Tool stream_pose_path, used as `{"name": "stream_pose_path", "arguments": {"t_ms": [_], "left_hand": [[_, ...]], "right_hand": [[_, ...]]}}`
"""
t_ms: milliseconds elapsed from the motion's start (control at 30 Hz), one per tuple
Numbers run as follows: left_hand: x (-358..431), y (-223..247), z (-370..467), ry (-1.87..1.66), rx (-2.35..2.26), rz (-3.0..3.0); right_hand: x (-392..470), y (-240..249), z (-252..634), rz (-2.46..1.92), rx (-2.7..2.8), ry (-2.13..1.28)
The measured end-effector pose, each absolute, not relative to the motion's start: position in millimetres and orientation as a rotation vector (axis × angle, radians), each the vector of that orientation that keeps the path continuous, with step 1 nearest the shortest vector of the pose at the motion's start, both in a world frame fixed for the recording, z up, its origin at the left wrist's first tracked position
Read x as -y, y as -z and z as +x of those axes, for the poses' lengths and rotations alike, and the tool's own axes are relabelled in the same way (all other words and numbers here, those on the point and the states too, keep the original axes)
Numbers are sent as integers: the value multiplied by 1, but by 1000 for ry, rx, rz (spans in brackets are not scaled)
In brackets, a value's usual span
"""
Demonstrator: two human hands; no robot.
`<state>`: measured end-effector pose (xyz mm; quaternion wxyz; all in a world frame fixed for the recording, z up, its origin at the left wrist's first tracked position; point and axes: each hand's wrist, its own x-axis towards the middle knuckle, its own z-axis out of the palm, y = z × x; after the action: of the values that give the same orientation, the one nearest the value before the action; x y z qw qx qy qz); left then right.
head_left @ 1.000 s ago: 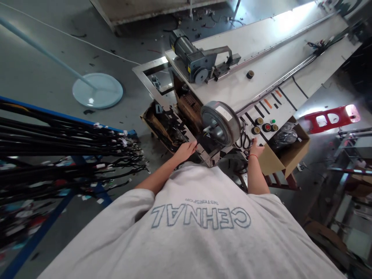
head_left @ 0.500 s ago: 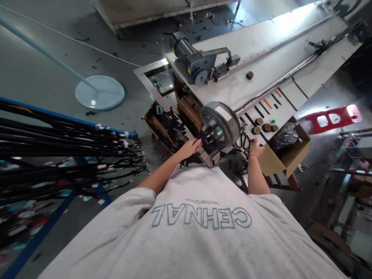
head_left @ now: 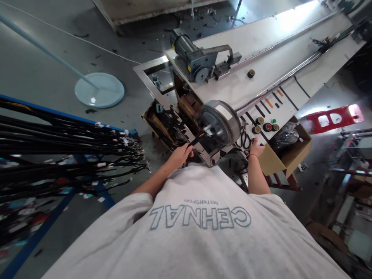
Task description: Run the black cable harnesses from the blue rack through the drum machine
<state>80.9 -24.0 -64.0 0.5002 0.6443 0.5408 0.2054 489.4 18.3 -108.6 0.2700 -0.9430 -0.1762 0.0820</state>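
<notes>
My left hand [head_left: 181,154] is closed on a black cable [head_left: 197,138] at the near side of a large ring-shaped wheel [head_left: 222,122]. The cable runs from my fingers toward the wheel's opening, where a small white piece [head_left: 207,128] shows. My right hand [head_left: 256,148] rests at the near edge of the white worktable [head_left: 232,91], fingers apart, with nothing visible in it. Just left of it lie black-handled scissors [head_left: 245,139]. A red button [head_left: 267,127] and several tape rolls [head_left: 256,130] are beyond its fingertips.
A motor unit [head_left: 188,54] is mounted on the table's far-left part. Black and orange strips [head_left: 269,103] lie along the right side. An open cardboard box [head_left: 286,149] stands right of my right hand. Bundled black cables [head_left: 72,143] hang on a blue rack at left.
My left hand has moved back left and slightly down from the wheel, and the black cable now shows between it and the wheel. My right hand stays at the table edge.
</notes>
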Motion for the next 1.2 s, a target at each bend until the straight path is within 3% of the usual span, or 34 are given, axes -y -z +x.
{"name": "stream_pose_path", "arguments": {"t_ms": [1200], "left_hand": [[18,63,102,-628,-1216,1308]], "right_hand": [[-20,104,486,-2519,458,-268]]}}
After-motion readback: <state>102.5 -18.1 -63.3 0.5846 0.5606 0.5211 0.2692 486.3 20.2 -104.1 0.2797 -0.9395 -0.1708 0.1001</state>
